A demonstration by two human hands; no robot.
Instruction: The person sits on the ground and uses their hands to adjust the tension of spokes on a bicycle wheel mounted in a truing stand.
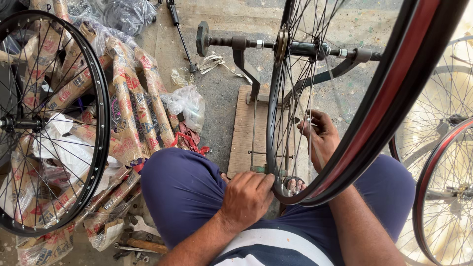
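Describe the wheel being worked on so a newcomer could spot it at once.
Start at the wooden stand in the middle of the floor. The wheel sits upright on its axle, left hand gripping the rim, right hand among spokes. Unlike the others, it is mounted.

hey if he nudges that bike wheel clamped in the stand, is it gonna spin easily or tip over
The bicycle wheel would likely spin freely, since its axle sits in the truing stand. Tipping seems unlikely: the stand's arms hold both axle ends. The left hand gripping the rim probably brakes it.
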